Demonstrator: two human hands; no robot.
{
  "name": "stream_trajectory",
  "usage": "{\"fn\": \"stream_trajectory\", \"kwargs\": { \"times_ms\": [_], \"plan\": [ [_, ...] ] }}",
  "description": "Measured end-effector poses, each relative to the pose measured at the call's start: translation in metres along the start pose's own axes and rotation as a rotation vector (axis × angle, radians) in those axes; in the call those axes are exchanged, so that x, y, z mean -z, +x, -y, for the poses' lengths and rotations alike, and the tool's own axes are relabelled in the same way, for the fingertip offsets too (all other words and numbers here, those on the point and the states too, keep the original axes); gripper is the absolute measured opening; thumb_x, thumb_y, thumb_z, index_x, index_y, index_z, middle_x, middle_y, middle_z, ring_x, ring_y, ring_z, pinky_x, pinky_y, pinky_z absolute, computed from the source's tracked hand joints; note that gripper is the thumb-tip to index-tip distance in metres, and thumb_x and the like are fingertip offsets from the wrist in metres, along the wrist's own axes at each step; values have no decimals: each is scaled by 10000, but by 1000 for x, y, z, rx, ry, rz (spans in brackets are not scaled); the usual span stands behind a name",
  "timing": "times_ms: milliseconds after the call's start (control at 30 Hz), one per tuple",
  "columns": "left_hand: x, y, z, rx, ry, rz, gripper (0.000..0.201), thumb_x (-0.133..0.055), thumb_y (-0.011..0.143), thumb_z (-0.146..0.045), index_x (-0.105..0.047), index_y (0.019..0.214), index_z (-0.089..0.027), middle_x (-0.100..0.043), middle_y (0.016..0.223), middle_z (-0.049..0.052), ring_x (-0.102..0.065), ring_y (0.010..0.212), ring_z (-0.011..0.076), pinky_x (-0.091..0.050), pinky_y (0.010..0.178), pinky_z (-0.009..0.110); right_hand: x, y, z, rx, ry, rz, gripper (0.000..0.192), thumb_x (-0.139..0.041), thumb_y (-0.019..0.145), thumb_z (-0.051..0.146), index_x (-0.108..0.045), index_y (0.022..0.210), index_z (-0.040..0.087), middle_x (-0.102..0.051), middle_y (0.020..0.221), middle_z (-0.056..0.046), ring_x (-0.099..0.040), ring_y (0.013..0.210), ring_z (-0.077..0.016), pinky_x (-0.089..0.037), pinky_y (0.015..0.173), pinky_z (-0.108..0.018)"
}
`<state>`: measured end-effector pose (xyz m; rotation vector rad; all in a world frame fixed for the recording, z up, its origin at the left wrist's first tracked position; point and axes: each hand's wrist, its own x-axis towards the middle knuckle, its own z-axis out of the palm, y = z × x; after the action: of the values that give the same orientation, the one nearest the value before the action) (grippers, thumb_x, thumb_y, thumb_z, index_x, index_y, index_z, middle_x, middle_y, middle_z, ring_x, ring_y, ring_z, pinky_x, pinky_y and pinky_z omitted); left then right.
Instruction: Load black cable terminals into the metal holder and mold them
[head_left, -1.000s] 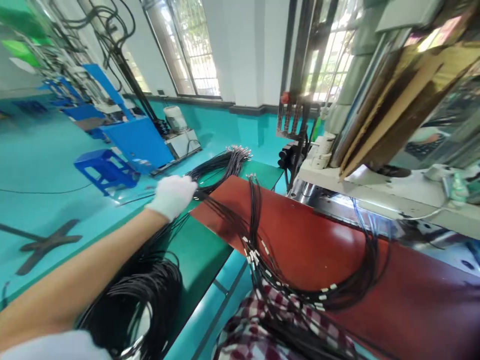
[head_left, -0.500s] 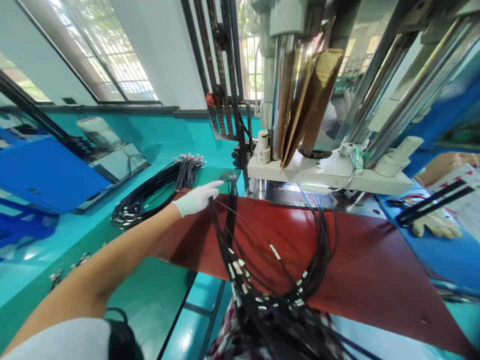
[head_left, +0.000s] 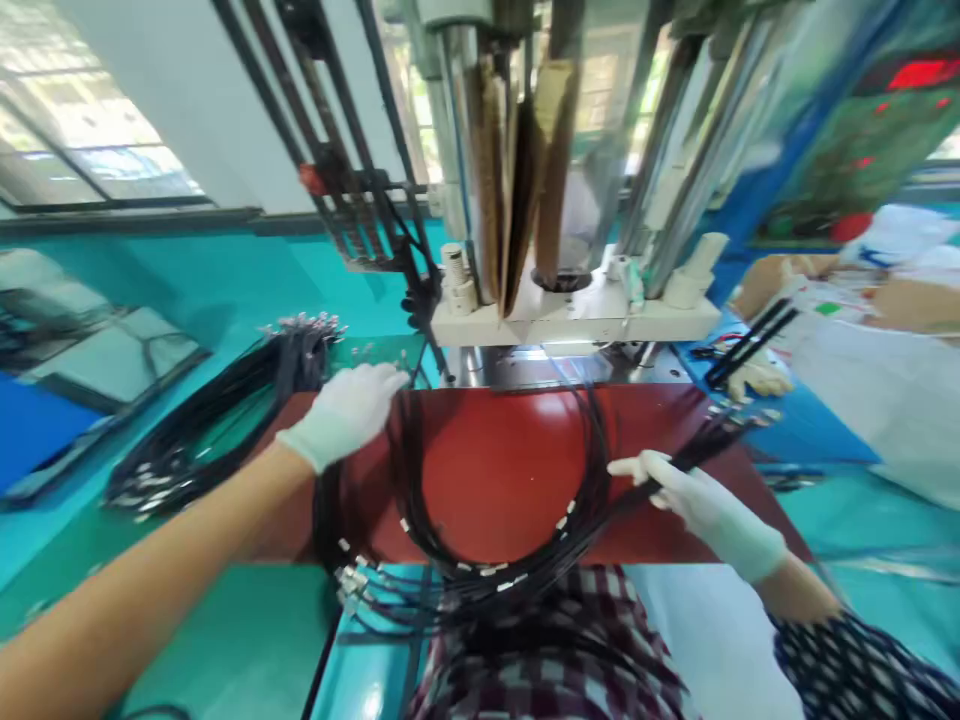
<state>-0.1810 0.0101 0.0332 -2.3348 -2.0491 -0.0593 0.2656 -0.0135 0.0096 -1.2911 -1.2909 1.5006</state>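
Both my hands wear white gloves. My left hand (head_left: pixel 349 412) is closed at the left end of the red board, with black cables (head_left: pixel 328 515) hanging down from it. Right beside its fingertips another strand of black cables (head_left: pixel 411 440) runs over the board. On the right, my right hand (head_left: pixel 694 500) grips a bundle of black cables (head_left: pixel 701 447) whose metal-tipped ends stick out beyond the fingers. The cables sag in a loop between my hands, with white tags (head_left: pixel 491 571) along them, over the board's front edge and my lap. Motion blurs some cable ends.
A white press plate (head_left: pixel 577 325) with steel columns stands behind the red board (head_left: pixel 495 480). Coiled black cables (head_left: pixel 217 410) lie on the green surface to the left. On a blue surface at right are a work glove (head_left: pixel 759 376) and black-handled tools (head_left: pixel 754 343).
My right hand has come into view holding a cable bundle out to the right. My left hand appears lower and farther left. The view has turned right, and the cables spread into a wider loop.
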Motion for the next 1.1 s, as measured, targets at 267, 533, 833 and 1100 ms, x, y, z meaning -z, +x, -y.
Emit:
{"fn": "stream_trajectory", "kwargs": {
  "times_ms": [267, 533, 833, 1100],
  "plan": [
    [-17, -6, -236, -417, -1529, 721, 503, -560, 845, -601, -541, 1082, -157, -650, 703, 62, -574, 569, 149, -480, 585, 283, -34, 19, 29, 182, 218, 54, 332, -719, 798, 476, -689, 944, 179, -712, 958, -77, -644, 854, -182, -509, 795, -322],
    [-42, -40, -283, -106, -1398, 493, 445, -402, 923, -638, -469, 861, -202, -399, 467, -68, -349, 399, 95, -330, 468, 237, -27, 32, 41, 188, 1000, -269, 302, -775, 759, 321, -575, 945, 192, -663, 823, -5, -496, 550, -57, -423, 471, -159],
    [-54, 60, -193, -217, -421, -170, 394, -342, 998, -401, -648, 1026, -154, -659, 1042, 132, -579, 1010, 263, -432, 940, 415, -4, 55, -4, -280, 780, 283, 171, -653, 825, 172, -645, 982, 104, -564, 608, 13, -281, 383, -8, -199, 357, -121],
    [-59, 124, -187, -176, 39, 22, 304, -464, 955, -384, -642, 1065, -163, -642, 1057, 121, -615, 999, 308, -457, 800, 397, -10, 60, -10, -361, 571, 341, 347, -757, 773, 320, -650, 1009, 90, -503, 591, 44, -225, 395, 9, -150, 387, -143]
  ]
}}
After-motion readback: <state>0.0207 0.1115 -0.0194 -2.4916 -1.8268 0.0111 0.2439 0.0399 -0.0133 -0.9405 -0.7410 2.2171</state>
